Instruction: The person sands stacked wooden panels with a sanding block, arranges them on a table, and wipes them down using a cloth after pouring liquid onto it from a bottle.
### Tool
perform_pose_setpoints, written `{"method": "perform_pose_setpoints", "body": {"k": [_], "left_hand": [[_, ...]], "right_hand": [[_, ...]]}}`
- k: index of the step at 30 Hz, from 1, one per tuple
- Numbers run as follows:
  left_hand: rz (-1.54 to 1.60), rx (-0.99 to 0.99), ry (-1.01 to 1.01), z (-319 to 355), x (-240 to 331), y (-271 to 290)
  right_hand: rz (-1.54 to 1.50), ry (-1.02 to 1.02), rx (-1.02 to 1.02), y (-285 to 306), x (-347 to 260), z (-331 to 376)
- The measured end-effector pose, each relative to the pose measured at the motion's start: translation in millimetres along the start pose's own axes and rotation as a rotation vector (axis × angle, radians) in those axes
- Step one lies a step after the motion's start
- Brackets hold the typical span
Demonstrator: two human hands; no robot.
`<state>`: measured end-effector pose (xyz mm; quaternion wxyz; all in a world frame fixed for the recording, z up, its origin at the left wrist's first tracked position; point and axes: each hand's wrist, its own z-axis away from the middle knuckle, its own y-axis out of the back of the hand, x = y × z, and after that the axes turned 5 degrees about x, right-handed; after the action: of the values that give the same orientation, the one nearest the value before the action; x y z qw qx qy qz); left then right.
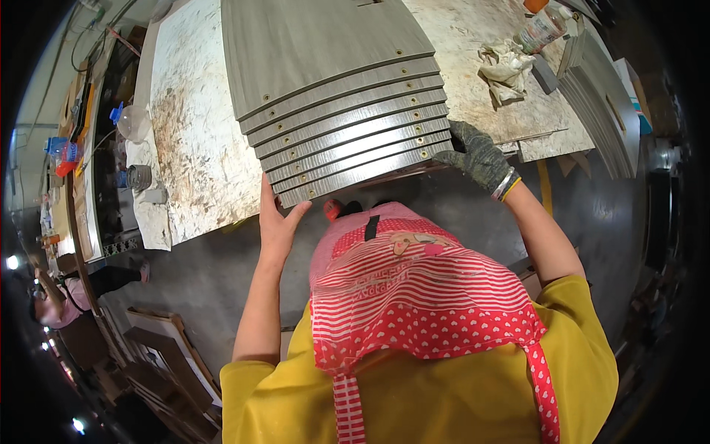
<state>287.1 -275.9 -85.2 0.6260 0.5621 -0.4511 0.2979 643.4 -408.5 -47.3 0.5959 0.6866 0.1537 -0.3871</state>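
In front of me lies a stack of several grey wood-grain panels (325, 59), fanned out so each lower one juts a little further toward me. Small brass-coloured inserts show along both sides of the stepped edges. At the stack's near left corner is my bare left hand (277, 228), its fingers along the side and its thumb by the front edge. My right hand (479, 159), in a dark grey knit glove, grips the near right corner, thumb on the top and fingers against the side.
Beneath the stack is a worn, stained white worktable (196, 148). Right of it are a crumpled cloth (506, 72), a clear bottle (543, 29) and more grey panels (603, 103). On the left are a spray bottle (132, 122) and a tape roll (139, 177). Another person (63, 300) is further left.
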Motion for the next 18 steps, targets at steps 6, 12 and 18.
{"method": "perform_pose_setpoints", "body": {"k": [6, 12, 18], "left_hand": [[0.047, -0.022, 0.200, 1.1, 15.0, -0.4], [-0.026, 0.014, 0.115, -2.4, 6.2, -0.9], [-0.176, -0.018, -0.023, 3.0, 11.5, -0.1]], "right_hand": [[0.122, 0.055, 0.100, -12.7, 0.6, -0.7], [0.060, -0.029, 0.067, -13.6, -3.1, -4.9], [0.220, 0.103, 0.090, -16.0, 1.9, -2.3]]}}
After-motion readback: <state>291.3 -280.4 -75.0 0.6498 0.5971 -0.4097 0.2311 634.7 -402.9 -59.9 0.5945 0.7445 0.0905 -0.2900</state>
